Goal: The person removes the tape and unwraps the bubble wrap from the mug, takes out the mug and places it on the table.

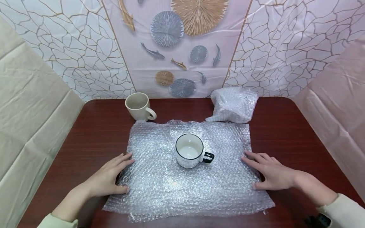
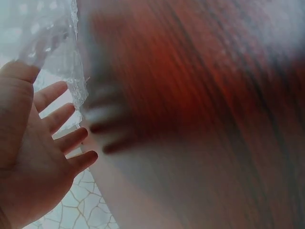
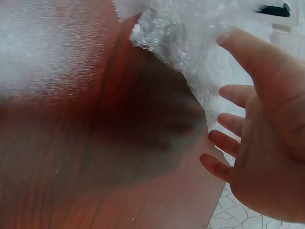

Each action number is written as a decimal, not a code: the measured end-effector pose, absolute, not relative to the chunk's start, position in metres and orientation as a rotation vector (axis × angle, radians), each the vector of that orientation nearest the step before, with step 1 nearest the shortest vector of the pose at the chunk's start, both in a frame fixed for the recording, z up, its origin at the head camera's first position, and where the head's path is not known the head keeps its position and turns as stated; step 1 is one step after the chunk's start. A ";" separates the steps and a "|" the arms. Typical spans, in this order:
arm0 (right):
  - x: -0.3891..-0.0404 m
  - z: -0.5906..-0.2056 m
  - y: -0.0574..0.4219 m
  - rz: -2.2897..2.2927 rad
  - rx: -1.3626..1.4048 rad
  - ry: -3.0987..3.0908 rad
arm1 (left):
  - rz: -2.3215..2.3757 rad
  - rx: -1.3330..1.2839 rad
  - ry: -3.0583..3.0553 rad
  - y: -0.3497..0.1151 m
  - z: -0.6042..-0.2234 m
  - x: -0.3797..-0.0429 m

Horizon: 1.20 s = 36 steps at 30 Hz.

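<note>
White mug with a thin black rim and a black handle (image 1: 189,151), basically mid-frame, upright on a flat sheet of bubble wrap (image 1: 165,193). Both hands look relaxed, fingers spread, gripping nothing: left hand (image 1: 109,175) at the sheet's edge toward the lower left of the frame, right hand (image 1: 271,174) at the opposite edge, lower right. Thumbs sit over the wrap in the head view, but honestly I can't tell how hard any fingertip is pressing.

What would bug me: nothing is steadying that mug. If 1 side of the sheet comes up quicker than the other, I'd expect it to slide or tip toward the low side. The handle sticks out to the right, so a fold could snag there and twist the mug round.

Also, the dark red wood-look tabletop (image 1: 288,136) is pretty glossy, so the sheet could skate if the 2 hands pull unevenly. Up top, the beige mug (image 1: 137,106), upper left of the sheet, is right by the wrap's far edge; can't tell if they touch, but a hard tug or shove could knock it. Similar deal for the bubble-wrapped bundle (image 1: 235,106) at upper right, though its padding should forgive a bump. The lower left corner of the sheet looks uneven too, so a grab there might catch badly.
</note>
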State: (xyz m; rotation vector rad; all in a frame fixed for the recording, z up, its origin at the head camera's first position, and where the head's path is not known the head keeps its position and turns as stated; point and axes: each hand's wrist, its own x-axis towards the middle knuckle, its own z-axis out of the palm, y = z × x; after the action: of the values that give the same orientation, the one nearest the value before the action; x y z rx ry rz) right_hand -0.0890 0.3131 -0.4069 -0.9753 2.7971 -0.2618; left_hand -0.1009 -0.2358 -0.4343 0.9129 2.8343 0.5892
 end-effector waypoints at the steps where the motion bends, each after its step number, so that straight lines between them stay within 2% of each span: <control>1: -0.088 -0.408 0.313 -0.252 -0.971 2.794 | 0.576 0.916 2.835 -0.236 -0.434 -0.101; 15: -0.085 -0.412 0.310 -0.131 -0.935 2.826 | 0.405 0.969 2.860 -0.235 -0.430 -0.100; 20: -0.088 -0.400 0.307 -0.169 -0.885 2.764 | 0.339 1.020 2.868 -0.232 -0.423 -0.101; 29: -0.101 -0.376 0.299 -0.238 -1.130 2.743 | 0.252 1.062 2.823 -0.226 -0.402 -0.101; 36: -0.112 -0.353 0.280 -0.316 -1.155 2.708 | 0.194 1.054 2.744 -0.218 -0.377 -0.109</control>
State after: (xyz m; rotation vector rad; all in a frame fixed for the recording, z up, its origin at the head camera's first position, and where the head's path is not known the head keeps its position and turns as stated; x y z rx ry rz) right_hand -0.1117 0.2800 -0.3531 -1.1548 2.7081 -0.3160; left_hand -0.1089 -0.2179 -0.3770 1.0541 2.7445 0.1940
